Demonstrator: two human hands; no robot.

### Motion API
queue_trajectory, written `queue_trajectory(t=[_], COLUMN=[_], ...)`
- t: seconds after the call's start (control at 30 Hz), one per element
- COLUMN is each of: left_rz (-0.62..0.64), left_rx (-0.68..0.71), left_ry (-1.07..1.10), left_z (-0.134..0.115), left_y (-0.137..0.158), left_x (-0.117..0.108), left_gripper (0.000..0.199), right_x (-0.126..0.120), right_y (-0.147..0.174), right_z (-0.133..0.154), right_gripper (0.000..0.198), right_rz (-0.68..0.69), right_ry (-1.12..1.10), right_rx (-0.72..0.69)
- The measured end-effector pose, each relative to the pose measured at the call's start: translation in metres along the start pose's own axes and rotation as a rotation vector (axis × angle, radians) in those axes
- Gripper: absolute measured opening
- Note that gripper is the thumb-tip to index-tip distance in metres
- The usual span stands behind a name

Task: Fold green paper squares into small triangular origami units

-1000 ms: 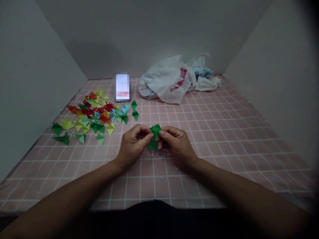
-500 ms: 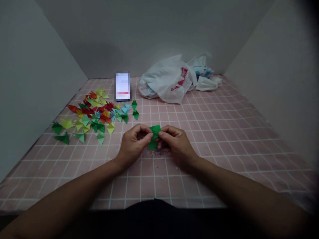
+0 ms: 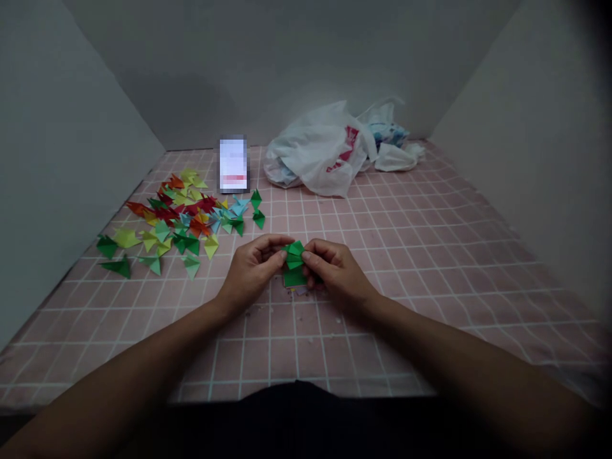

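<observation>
A small piece of green origami paper is held between my two hands, a little above the table in the middle of the view. Creases and folded flaps show on its upper part, while its lower part is flat. My left hand pinches its left edge between thumb and forefinger. On the right edge, my right hand has its thumb pressed on the paper, with the other fingers curled behind. Under the paper lies something small and multicoloured, mostly hidden.
Many folded paper figures in green, yellow, red, orange and blue lie at the left. Behind them stands a phone with a lit, blurred screen. White plastic bags rest by the back wall. A pink checked cloth covers the table.
The green paper's top has been bent into folded flaps where it was flatter before. Both hands keep their pinch, and their fingers have shifted slightly.
</observation>
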State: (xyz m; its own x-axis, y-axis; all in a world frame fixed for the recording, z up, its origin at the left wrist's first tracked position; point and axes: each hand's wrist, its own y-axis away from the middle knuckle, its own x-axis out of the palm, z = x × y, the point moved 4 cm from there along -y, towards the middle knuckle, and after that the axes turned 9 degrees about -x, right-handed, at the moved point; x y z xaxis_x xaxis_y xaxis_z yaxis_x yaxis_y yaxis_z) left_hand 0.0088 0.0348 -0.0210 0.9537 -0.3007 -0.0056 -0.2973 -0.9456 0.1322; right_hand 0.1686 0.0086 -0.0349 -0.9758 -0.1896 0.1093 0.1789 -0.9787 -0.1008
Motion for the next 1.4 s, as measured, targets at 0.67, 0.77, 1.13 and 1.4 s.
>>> queue_trajectory(t=[0.67, 0.77, 1.13, 1.4], left_rz=[0.042, 0.049, 0.045, 0.074], left_rx=[0.019, 0.019, 0.036, -0.033], left_ry=[-0.104, -0.124, -0.158, -0.082], left_z=[-0.0034, -0.0036, -0.0057, -0.0030], left_y=[0.0014, 0.0021, 0.0046, 0.0069], left_x=[0.0008, 0.0011, 0.0030, 0.0045], left_gripper=[0.014, 0.013, 0.011, 0.016], right_x=[-0.0007, 0.0003, 0.0008, 0.0027], right_y=[-0.0043, -0.0034, -0.0034, -0.0040], right_z=[0.0026, 0.0021, 0.0031, 0.0038], right_gripper=[0.032, 0.030, 0.033, 0.035], right_rz=[0.092, 0.107, 0.117, 0.138], right_ry=[0.166, 0.131, 0.119, 0.129], right_rx=[-0.054, -0.035, -0.035, -0.061])
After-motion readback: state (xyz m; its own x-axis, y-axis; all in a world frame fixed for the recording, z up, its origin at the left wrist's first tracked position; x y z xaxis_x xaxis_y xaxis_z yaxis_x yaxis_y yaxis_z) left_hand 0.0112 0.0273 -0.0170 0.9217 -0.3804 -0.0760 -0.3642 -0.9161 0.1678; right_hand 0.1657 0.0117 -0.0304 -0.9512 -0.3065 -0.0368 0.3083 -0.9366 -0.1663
